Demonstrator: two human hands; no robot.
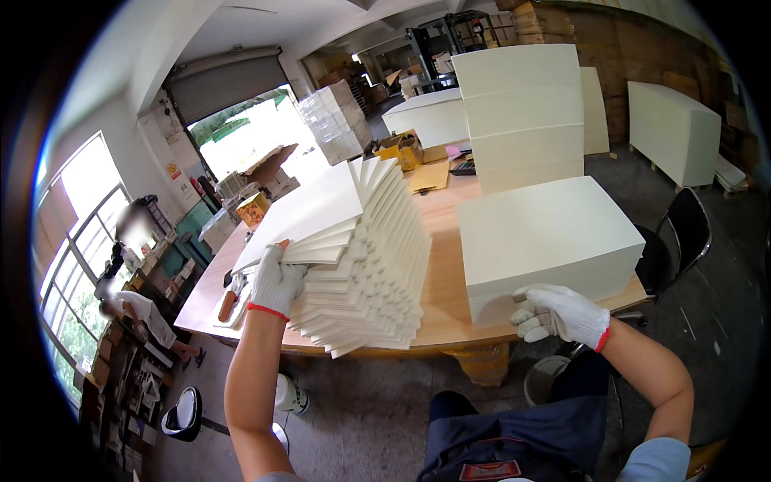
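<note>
White knit covers the left hand (pixel 273 281), its cuff edged in red; it lies against the left corner of the fanned stack (pixel 365 265), a bare fingertip showing near the upper sheets; whether the fingers are closed on any sheet cannot be told. The right hand (pixel 566 313), gloved alike, is loosely curled and part open, with nothing seen in it; it is at the front face of the squared stack (pixel 550 229), contact uncertain.

The fanned stack stands on the left half of the wood-toned table (pixel 444 233); its sheets are off-white, plain and stiff-looking; they lie twisted in steps, corners jutting in jagged rows along the front and spreading like a fan at the back right; the top sheet appears smooth and unmarked; the lowest corners reach the table's front edge.

The squared stack, on the right half, is cream-white with even edges; behind it rises a taller pale stack (pixel 522 112); a yellow carton (pixel 399 150) sits at the table's far side; a black chair (pixel 687 233) stands at right.
</note>
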